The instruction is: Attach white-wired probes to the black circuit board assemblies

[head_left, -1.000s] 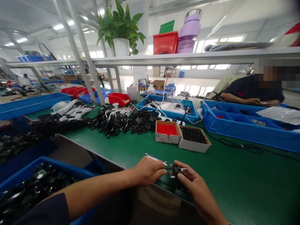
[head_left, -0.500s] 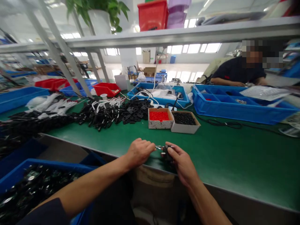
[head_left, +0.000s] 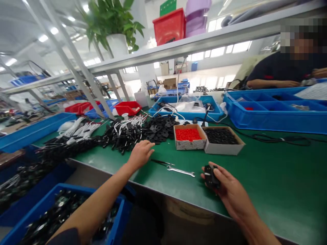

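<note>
My right hand (head_left: 230,185) holds a black plug-like part (head_left: 211,176) with metal pins between thumb and fingers, above the green table (head_left: 276,173). My left hand (head_left: 140,154) hovers near the heap of black parts (head_left: 159,127), its fingers slightly apart and nothing seen in them. Between the hands a silver wrench (head_left: 181,171) lies flat, and dark tweezers (head_left: 162,162) lie just behind it. Beyond them stand a small box of red pieces (head_left: 188,134) and a box of black pieces (head_left: 221,136), side by side.
Black parts with white wires (head_left: 122,134) are piled at left. A blue bin of black parts (head_left: 119,217) stands below the table edge. Blue trays (head_left: 278,119) line the back, under a shelf (head_left: 163,54). A person (head_left: 278,73) sits at back right.
My left hand has let go of the silver tool, which now lies on the table, and has moved away from my right hand. My right hand still holds the black part. The view has shifted.
</note>
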`<control>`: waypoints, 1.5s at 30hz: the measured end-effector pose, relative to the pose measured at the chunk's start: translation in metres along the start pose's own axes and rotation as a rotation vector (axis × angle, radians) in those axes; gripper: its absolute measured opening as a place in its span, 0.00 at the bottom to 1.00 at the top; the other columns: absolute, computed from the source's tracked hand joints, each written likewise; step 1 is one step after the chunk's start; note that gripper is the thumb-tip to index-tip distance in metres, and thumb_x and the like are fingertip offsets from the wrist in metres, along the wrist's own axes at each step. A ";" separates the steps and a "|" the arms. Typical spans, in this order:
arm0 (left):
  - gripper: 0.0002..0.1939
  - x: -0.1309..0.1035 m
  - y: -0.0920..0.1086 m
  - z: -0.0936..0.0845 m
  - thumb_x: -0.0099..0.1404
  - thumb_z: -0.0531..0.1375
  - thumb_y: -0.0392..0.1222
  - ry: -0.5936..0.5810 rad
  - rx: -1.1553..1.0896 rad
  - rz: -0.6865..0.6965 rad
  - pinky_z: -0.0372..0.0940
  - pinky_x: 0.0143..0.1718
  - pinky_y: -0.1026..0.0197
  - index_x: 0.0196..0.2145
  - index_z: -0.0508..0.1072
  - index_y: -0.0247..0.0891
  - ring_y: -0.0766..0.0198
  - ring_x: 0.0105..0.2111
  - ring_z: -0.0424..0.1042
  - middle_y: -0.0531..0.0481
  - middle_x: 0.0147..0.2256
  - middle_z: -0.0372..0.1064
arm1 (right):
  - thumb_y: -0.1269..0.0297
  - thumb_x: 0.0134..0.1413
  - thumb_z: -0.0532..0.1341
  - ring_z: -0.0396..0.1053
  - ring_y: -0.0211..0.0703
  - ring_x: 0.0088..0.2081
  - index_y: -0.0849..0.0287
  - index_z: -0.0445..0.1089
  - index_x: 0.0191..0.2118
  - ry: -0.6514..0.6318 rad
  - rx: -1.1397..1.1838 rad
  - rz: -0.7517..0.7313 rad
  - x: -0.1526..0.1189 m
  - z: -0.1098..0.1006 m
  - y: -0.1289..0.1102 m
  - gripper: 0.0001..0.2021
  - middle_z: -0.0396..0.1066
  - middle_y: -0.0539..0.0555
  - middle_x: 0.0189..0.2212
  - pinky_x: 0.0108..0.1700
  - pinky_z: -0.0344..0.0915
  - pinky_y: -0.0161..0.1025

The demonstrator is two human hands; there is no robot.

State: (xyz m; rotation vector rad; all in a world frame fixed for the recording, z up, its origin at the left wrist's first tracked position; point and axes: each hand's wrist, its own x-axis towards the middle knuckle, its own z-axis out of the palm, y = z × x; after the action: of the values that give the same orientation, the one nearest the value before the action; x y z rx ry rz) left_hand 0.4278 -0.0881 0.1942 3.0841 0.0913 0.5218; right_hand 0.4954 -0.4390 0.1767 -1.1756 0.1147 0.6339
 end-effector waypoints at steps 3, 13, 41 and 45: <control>0.18 0.053 -0.055 -0.021 0.72 0.49 0.43 0.045 0.097 -0.172 0.57 0.56 0.60 0.53 0.71 0.38 0.61 0.52 0.64 0.44 0.50 0.68 | 0.43 0.34 0.74 0.70 0.50 0.49 0.57 0.59 0.62 -0.016 -0.062 0.006 0.006 -0.004 0.007 0.49 0.62 0.60 0.54 0.41 0.72 0.31; 0.14 0.166 -0.215 -0.026 0.62 0.59 0.37 -0.318 0.348 -0.592 0.59 0.52 0.43 0.43 0.75 0.28 0.46 0.50 0.68 0.33 0.47 0.70 | 0.36 0.31 0.72 0.69 0.51 0.49 0.59 0.60 0.62 0.037 -0.220 0.054 0.014 -0.018 0.019 0.52 0.59 0.63 0.56 0.45 0.73 0.36; 0.12 0.016 -0.014 -0.027 0.70 0.51 0.48 0.078 -0.027 -0.163 0.57 0.36 0.63 0.38 0.69 0.40 0.64 0.33 0.70 0.52 0.34 0.71 | 0.43 0.41 0.71 0.69 0.44 0.45 0.63 0.58 0.64 -0.108 -0.148 -0.076 0.001 -0.007 0.014 0.48 0.63 0.63 0.52 0.42 0.69 0.32; 0.12 -0.022 0.053 0.016 0.72 0.50 0.46 -0.019 -0.077 -0.058 0.55 0.34 0.61 0.36 0.69 0.39 0.63 0.32 0.69 0.51 0.33 0.69 | 0.45 0.45 0.70 0.70 0.42 0.43 0.67 0.60 0.62 -0.129 -0.178 -0.159 -0.005 -0.003 0.016 0.43 0.65 0.63 0.49 0.41 0.69 0.32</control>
State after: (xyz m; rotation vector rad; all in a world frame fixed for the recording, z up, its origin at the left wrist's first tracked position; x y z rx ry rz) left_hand 0.4150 -0.1419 0.1728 3.0011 0.1559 0.4815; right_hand 0.4839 -0.4400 0.1636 -1.2971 -0.1464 0.5863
